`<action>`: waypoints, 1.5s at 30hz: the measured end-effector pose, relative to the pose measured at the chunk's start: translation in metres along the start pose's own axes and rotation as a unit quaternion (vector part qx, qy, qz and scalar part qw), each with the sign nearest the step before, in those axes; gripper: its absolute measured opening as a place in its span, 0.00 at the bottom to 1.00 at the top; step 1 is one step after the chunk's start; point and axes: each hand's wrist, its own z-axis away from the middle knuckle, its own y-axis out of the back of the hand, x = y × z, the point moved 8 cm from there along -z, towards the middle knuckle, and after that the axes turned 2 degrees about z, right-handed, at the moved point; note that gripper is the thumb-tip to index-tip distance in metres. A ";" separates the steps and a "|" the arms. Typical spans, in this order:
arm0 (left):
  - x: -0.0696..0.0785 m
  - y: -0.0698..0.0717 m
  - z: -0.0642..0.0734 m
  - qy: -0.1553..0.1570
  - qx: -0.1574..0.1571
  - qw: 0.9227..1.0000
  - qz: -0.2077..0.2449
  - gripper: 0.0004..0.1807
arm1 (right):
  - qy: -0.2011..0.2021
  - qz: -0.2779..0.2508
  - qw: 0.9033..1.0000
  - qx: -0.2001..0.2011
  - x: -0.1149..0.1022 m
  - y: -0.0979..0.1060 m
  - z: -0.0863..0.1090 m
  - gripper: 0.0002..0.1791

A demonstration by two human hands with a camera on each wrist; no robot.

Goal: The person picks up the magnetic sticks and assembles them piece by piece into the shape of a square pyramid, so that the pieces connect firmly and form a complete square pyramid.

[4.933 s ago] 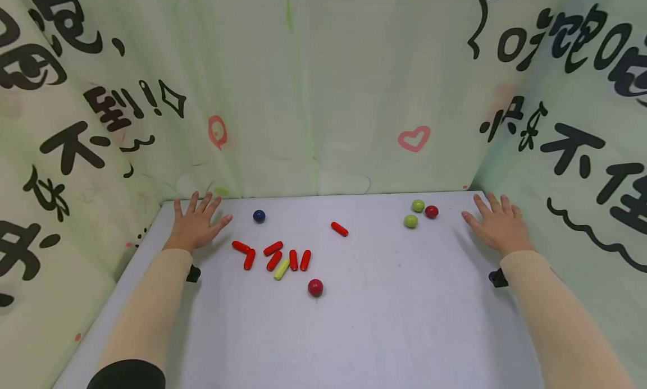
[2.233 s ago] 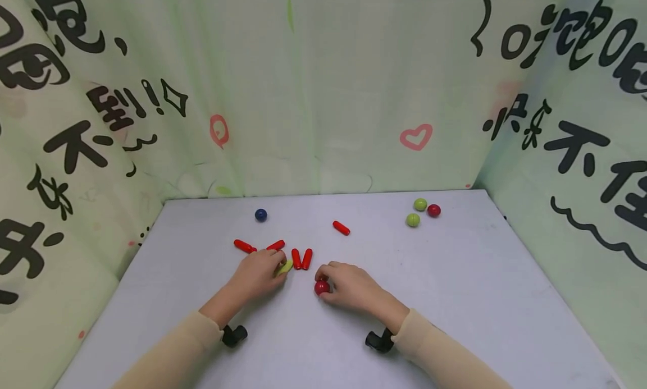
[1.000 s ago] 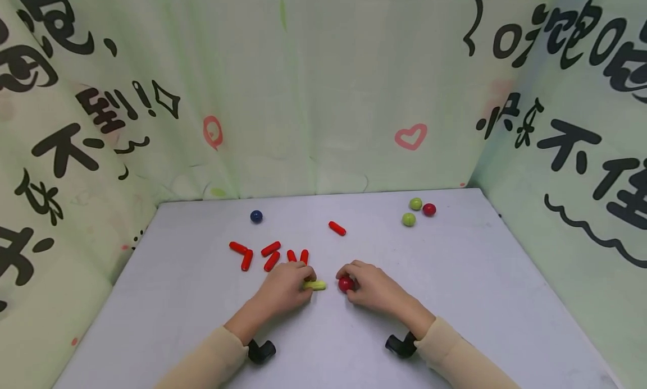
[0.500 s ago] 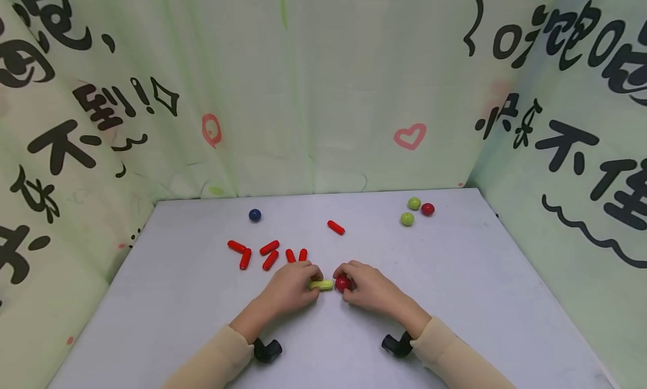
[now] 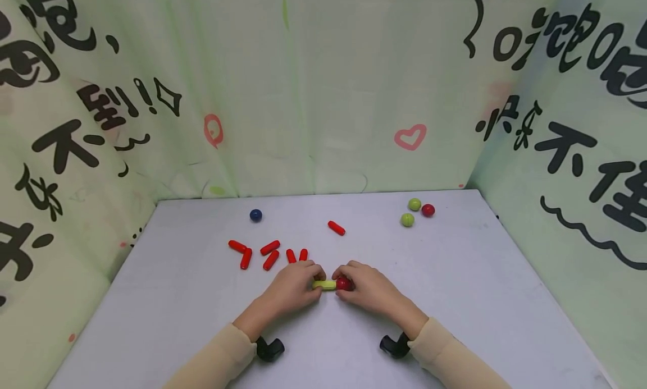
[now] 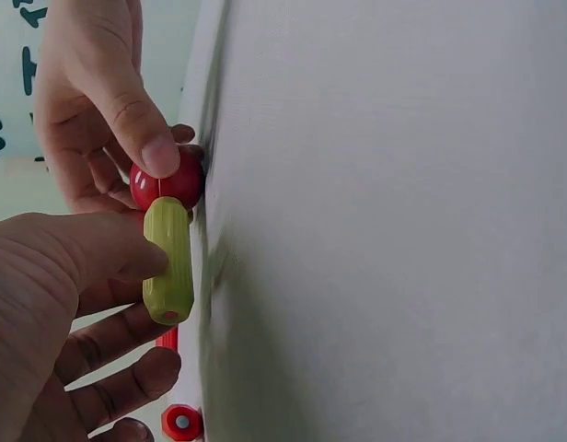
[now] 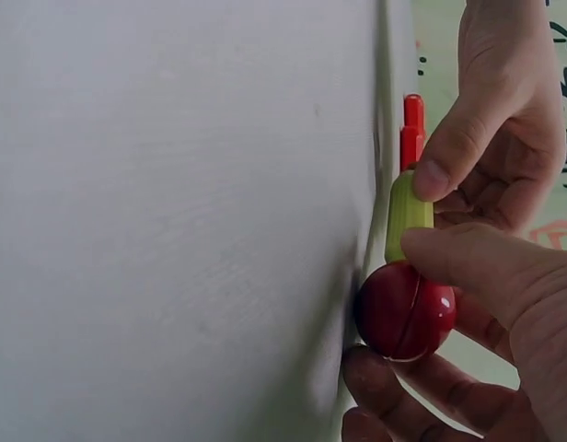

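On the grey table (image 5: 455,299), my left hand (image 5: 293,288) pinches a yellow-green rod (image 5: 324,284) (image 6: 168,262) (image 7: 408,214) lying flat. My right hand (image 5: 366,288) pinches a red ball (image 5: 344,283) (image 6: 168,181) (image 7: 405,310). The rod's right end touches the ball between the two hands. In the left wrist view the thumb lies along the rod, and a fingertip of the other hand presses on the ball. In the right wrist view the thumb (image 7: 468,262) covers the top of the ball.
Several red rods (image 5: 270,255) lie just behind my left hand, and one red rod (image 5: 336,228) lies apart farther back. A dark blue ball (image 5: 255,215) sits at the back left. Two green balls (image 5: 411,212) and a red ball (image 5: 428,210) sit at the back right. Curtain walls enclose the table.
Both hands came from the far corners to the middle. The left took the yellow-green rod, the right the red ball. Over the last second the two were brought together until they touch.
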 end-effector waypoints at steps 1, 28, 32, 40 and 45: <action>0.000 0.000 0.000 0.000 0.000 1.000 0.000 0.12 | 0.000 0.002 1.000 0.001 0.000 0.000 0.000 0.13; -0.044 0.032 -0.002 0.048 0.003 0.999 -0.016 0.05 | -0.033 -0.061 0.997 0.019 0.022 0.006 0.011 0.12; -0.060 0.047 -0.005 0.076 0.010 0.997 0.005 0.03 | -0.035 -0.073 0.997 0.019 0.024 0.005 0.012 0.12; -0.087 0.068 -0.012 0.098 0.017 0.995 0.006 0.07 | -0.035 -0.082 0.996 0.023 0.028 0.005 0.015 0.13; -0.110 0.077 -0.021 0.106 0.021 0.994 -0.011 0.10 | -0.033 -0.096 0.995 0.025 0.029 0.005 0.016 0.13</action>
